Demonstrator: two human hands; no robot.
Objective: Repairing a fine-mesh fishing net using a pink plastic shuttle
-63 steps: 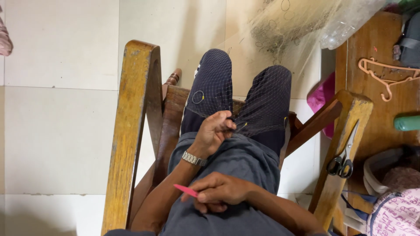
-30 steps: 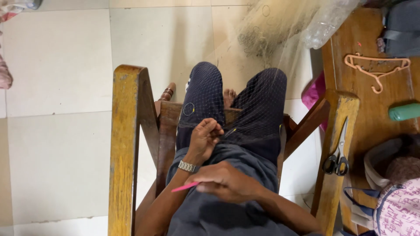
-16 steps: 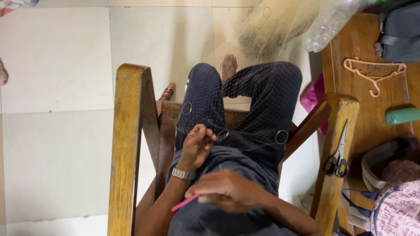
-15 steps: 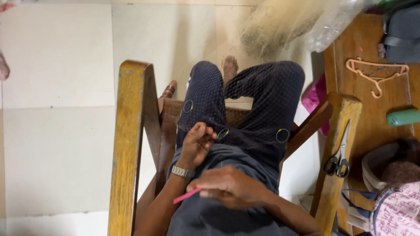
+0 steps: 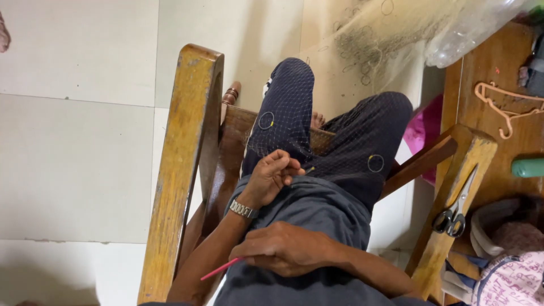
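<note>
I sit in a wooden armchair (image 5: 184, 164) with a fine net (image 5: 340, 141) draped over my dark trousers; small rings hang in the mesh. My left hand (image 5: 271, 177), with a metal watch on the wrist, pinches the net at my lap beside a small yellow bit. My right hand (image 5: 286, 248) is closed on a thin pink needle-like tool (image 5: 220, 268) whose tip points down-left. The net runs onward to a bunched pile (image 5: 385, 39) on the floor ahead.
Scissors (image 5: 454, 211) lie on the right armrest (image 5: 456, 209). A wooden table (image 5: 498, 124) at the right carries a pale hanger (image 5: 504, 110) and a green cylinder (image 5: 527, 168). Bags (image 5: 510, 272) sit at lower right, a clear plastic bottle (image 5: 470, 34) at upper right. Pale floor tiles (image 5: 73, 141) spread left.
My legs have shifted and the right knee dropped lower. My left hand stayed pinching the net at my lap. The right hand keeps the pink tool, barely moved.
</note>
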